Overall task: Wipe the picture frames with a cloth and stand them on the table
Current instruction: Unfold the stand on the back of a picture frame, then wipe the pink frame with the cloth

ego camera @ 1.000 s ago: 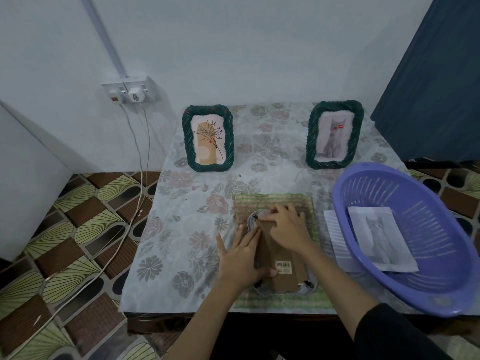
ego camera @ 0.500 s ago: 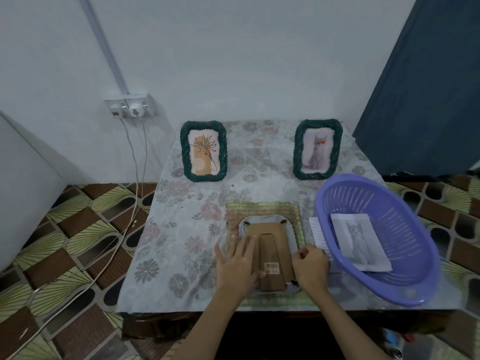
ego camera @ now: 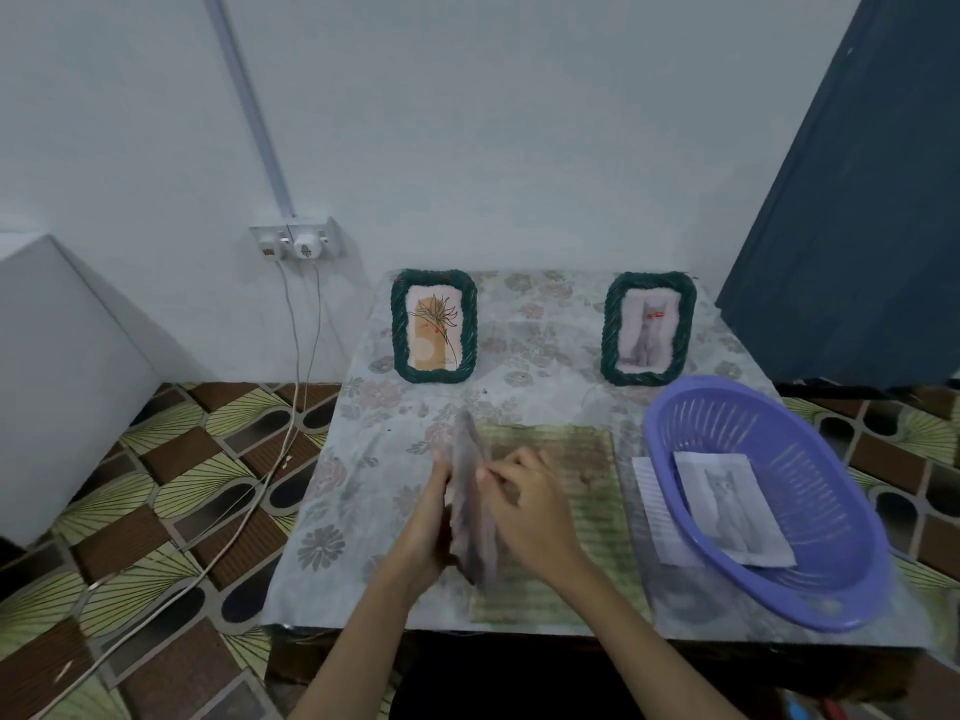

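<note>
Frame [ego camera: 470, 504] stands on edge between our hands, left [ego camera: 428, 532] and right [ego camera: 527, 504] both gripping it over the green mat [ego camera: 571, 511].

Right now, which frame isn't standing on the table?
The grey frame, held edge-on between the left hand and right hand over the green mat. The flower frame and cat frame stand upright at the back.

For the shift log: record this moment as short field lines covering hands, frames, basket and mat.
held frame: grey frame, blurred, turned on edge above the green mat
left hand: holds the frame's left side
right hand: holds its right side
standing frames: flower frame back left, cat frame back right, both upright
basket: purple basket on the right, with a cat print inside
surface: floral table
</note>
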